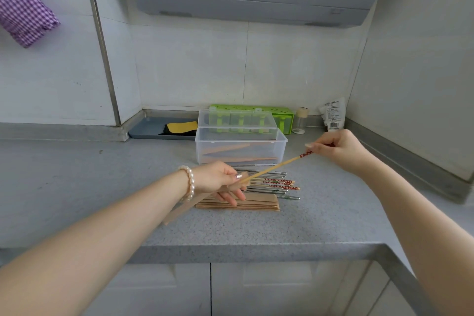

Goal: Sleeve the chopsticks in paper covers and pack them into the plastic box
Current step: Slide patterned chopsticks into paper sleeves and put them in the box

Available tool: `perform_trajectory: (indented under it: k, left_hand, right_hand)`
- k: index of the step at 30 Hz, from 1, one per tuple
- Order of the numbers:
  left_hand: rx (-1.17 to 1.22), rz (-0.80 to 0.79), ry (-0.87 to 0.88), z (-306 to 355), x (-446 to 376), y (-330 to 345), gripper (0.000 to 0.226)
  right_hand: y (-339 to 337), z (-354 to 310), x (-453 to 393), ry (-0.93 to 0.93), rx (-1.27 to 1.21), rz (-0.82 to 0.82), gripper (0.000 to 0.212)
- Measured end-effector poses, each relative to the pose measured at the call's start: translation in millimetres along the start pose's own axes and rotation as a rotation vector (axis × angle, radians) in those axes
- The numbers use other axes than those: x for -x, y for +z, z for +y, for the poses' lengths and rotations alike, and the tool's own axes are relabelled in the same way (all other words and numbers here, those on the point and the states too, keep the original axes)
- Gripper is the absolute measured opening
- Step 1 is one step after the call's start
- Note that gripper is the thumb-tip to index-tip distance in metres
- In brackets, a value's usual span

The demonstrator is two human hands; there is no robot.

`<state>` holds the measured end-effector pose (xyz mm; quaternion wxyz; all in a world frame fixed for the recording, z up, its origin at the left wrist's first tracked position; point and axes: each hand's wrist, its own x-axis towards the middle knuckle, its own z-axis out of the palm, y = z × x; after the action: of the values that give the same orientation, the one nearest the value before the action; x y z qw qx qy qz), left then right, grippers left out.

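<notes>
Bright, even daylight; wide-angle edge distortion

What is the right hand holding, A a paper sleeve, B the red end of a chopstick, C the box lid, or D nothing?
B: the right hand pinches the red patterned end of a chopstick, whose tip points into the paper sleeve gripped by the left hand.
</notes>
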<state>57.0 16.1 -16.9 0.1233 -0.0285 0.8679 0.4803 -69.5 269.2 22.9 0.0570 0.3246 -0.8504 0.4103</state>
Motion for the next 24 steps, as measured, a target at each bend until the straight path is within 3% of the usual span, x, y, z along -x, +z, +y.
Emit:
perform_trajectory:
  k: [9,12,15,19,22,24]
  left_hand:
    - [0.008,-0.045,0.030,3,5,2,0.027]
    - [-0.024,-0.082,0.040,5,7,3,0.020]
    - [0.030,-0.075,0.042,7,8,4,0.018]
    - [-0.005,0.093,0.068,9,5,7,0.016]
    - [0.063,0.253,0.062,10,0,10,0.007]
    - [0.149,0.256,0.055,11,1,12,0.007]
  right_hand:
    - [-13,7,-10,0.130,-0.083,-0.129,0.007]
    - [-17,9,-10,0.143,-0.268,-0.095,0.012]
    - [-16,11,-10,0.201,-0.661,-0.080,0.025]
    - [-14,12,-10,0.303,-0.928,-0.067,0.031]
    - [-9,13,-12,0.358,-0.834,0.042,0.022]
    - [-6,15,-14,0.391,-0.756,0.129,0.025]
